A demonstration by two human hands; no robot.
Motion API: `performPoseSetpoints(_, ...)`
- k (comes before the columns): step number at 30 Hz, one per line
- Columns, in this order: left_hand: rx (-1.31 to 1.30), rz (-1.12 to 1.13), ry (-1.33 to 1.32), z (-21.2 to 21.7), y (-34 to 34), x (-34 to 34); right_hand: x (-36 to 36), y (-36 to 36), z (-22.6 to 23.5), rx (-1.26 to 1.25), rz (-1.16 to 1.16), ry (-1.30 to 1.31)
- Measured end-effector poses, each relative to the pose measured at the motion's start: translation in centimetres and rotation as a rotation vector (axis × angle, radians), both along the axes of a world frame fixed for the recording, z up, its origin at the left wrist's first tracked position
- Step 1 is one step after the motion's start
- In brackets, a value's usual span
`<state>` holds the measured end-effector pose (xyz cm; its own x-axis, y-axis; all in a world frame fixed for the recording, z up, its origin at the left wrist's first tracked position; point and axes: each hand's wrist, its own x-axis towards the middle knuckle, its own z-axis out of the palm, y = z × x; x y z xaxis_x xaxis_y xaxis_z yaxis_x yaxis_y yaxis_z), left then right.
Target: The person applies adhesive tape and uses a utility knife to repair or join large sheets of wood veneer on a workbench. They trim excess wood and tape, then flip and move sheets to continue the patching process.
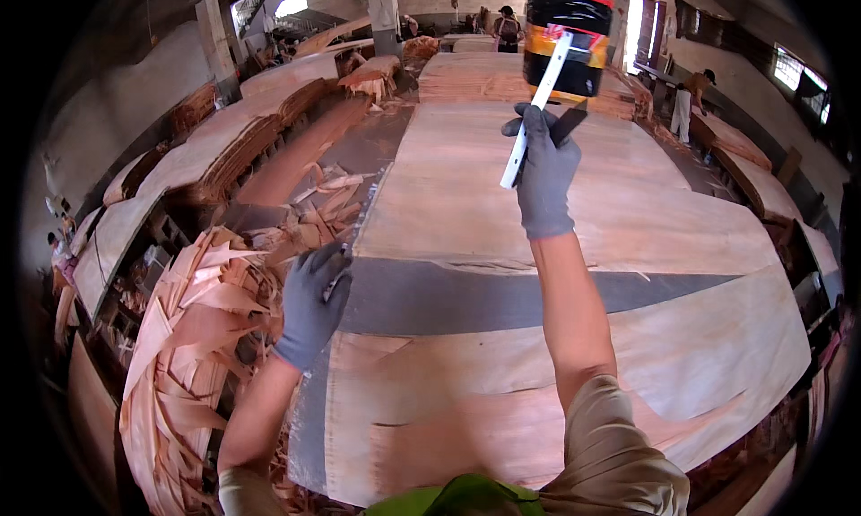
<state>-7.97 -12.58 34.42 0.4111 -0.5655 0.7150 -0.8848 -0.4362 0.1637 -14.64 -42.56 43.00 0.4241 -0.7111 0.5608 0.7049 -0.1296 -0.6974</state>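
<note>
In a grey glove, my right hand (545, 171) is raised over the table, its fingers closed round a white flat strip with small holes (540, 104). At the strip's upper end is a block wrapped in black and yellow-orange tape (567, 45); whether they are joined I cannot tell. A dark, flat, blade-like piece (569, 123) sticks out beside the same hand. My left hand (314, 299), also gloved, is at the table's left edge with thumb and fingers apart, holding nothing visible. Near it lie a far veneer sheet (466, 211) and a near veneer sheet (538, 372).
Dark grey tabletop (430, 299) shows between the sheets. Torn veneer scraps (184, 364) heap up along the left side. Stacks of veneer (215, 144) stand farther left, others (731, 139) at right. One person (508, 30) is at the back, another (692, 104) at the right.
</note>
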Motion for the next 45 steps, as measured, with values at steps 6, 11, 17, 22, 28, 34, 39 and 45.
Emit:
performPoseSetpoints(6,-0.163,-0.333,0.635,7.5,-11.5,-4.3,-7.9,2.7,-3.5,0.004,0.113,0.214)
performPoseSetpoints(11,-0.102,-0.73,1.041,11.5,-14.1,-10.4,-14.4,6.2,-8.3,0.065,0.212,0.351)
performPoseSetpoints(17,-0.272,-0.731,1.207,7.6,-13.5,-12.7,-17.1,7.5,-10.8,0.073,0.182,0.432)
performPoseSetpoints(22,-0.626,-0.638,0.973,4.0,-10.2,-11.4,-14.4,9.3,-12.4,-0.002,0.268,0.539)
performPoseSetpoints(28,-0.371,-0.015,0.783,-20.9,4.3,-7.8,-13.1,13.5,-27.9,0.107,0.503,1.095)
performPoseSetpoints(34,0.165,0.299,0.439,-31.7,18.4,-4.9,-6.1,21.7,-34.4,0.156,0.814,1.33)
performPoseSetpoints(39,0.388,0.364,0.417,-33.1,18.2,0.1,3.7,26.1,-39.5,0.263,0.89,1.123)
performPoseSetpoints(45,0.681,0.221,0.24,-33.4,16.2,3.5,7.1,26.7,-43.2,0.17,0.854,1.399)
